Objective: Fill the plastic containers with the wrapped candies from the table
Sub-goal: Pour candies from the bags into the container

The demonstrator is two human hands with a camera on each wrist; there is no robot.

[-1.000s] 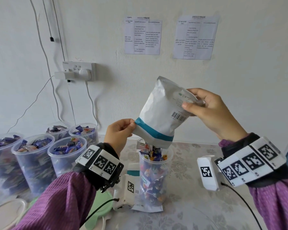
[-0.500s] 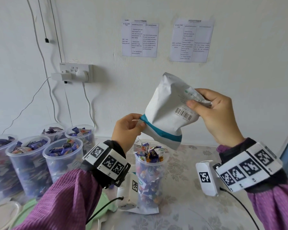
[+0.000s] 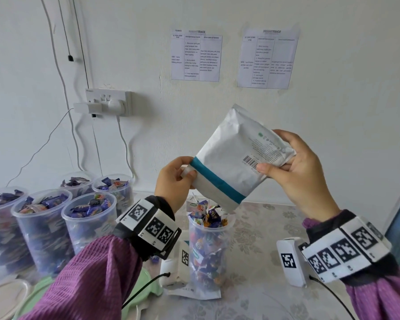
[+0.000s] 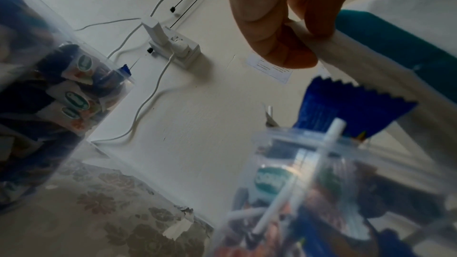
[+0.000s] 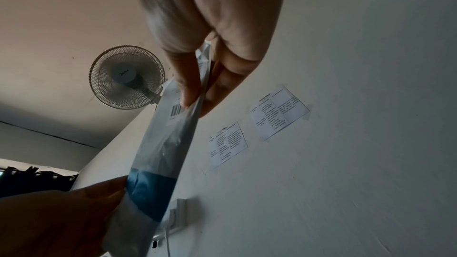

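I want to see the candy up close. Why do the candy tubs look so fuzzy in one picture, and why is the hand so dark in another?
Left wrist view: the container sits too near the lens, so it blurs. Right wrist view: the left hand is shadowed against the bright wall, while the bag stays fairly clear. Head view: sharp, evenly lit, with the wall's cables curved by the wide lens.

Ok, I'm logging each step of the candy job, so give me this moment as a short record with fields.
bag: white bag with a teal band, held tilted, open end down over the container
left hand: pinches the bag's lower corner
right hand: grips the bag's upper end
target container: clear, upright, candies heaped above its rim
other containers: five at the left, all holding candies
under the target container: a flat white packet
table: floral cloth
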